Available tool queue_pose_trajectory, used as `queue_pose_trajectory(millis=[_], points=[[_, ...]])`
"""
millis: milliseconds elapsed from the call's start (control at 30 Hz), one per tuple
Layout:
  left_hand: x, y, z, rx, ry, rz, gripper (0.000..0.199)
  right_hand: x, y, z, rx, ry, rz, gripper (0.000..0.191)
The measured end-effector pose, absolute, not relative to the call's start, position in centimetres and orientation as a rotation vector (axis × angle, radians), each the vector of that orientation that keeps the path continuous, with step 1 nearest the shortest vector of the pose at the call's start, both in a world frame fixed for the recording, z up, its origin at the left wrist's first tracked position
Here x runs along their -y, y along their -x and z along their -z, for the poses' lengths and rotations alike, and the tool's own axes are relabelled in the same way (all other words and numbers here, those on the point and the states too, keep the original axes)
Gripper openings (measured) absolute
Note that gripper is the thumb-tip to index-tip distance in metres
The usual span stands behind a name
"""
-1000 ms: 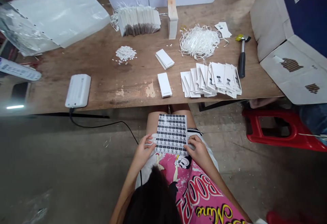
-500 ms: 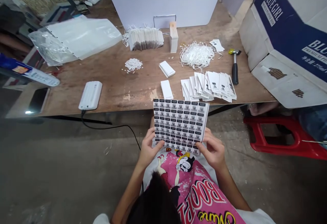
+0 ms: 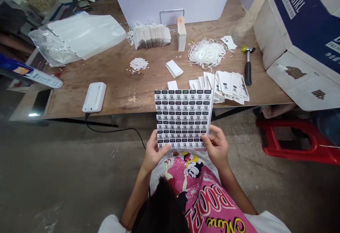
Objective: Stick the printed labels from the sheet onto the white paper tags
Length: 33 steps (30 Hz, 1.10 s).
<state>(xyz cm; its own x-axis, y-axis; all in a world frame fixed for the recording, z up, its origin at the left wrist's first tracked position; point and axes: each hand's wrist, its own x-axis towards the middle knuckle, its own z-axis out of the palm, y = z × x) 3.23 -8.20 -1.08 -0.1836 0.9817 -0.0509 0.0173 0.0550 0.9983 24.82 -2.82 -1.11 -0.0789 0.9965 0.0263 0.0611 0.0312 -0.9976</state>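
Note:
A white sheet of labels, printed with rows of black bars and small square codes, is held up in front of my lap. My left hand grips its lower left corner, thumb on the front and fingers behind. At the lower right edge my right hand pinches it the same way. Past the sheet's top edge lie a fanned pile of white cards and a small white card stack. Another white card is partly hidden behind the sheet.
On the wooden table are a heap of white strings, small white pieces, a row of tags, a hammer and a white power bank. A cardboard box stands right, above a red stool.
Both hands have raised the label sheet slightly and tipped it, so its printed face shows more fully. It covers more of the white card and the fanned pile.

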Motion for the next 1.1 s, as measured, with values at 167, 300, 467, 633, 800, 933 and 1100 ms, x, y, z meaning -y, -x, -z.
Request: queue_pose_trajectory(millis=[167, 300, 467, 633, 800, 933, 1100], points=[[8.5, -3.7, 1.3, -1.352, -0.941, -1.230, 0.093, 2.2, -25.1, 1.1, 1.428, 1.169, -0.985, 0.032], [8.5, -2.8, 1.1, -1.427, -1.004, -1.245, 0.060, 1.3, -26.1, 0.5, 1.710, 1.043, -1.099, 0.016], [8.1, -2.0, -0.1, -1.500, -1.104, -1.178, 0.034, 1.0, -26.2, 0.2, 1.632, 1.077, -1.263, 0.020], [7.7, -2.0, -0.6, -1.635, -1.020, -1.113, 0.033, 0.9, -25.6, 0.4, 1.441, 1.161, -1.430, 0.025], [8.0, -1.8, -1.1, -1.721, -1.080, -1.201, 0.022, 0.8, -25.3, -0.7, 1.569, 1.183, -1.285, 0.028], [8.5, -2.3, -2.2, -1.820, -1.362, -1.303, 0.015, 0.7, -25.5, -2.4, 1.812, 1.001, -1.010, 0.026], [8.4, -2.6, -3.1, -2.101, -1.569, -1.357, 0.017, 0.5, -26.0, -3.7, 1.950, 0.962, -0.827, 0.020]])
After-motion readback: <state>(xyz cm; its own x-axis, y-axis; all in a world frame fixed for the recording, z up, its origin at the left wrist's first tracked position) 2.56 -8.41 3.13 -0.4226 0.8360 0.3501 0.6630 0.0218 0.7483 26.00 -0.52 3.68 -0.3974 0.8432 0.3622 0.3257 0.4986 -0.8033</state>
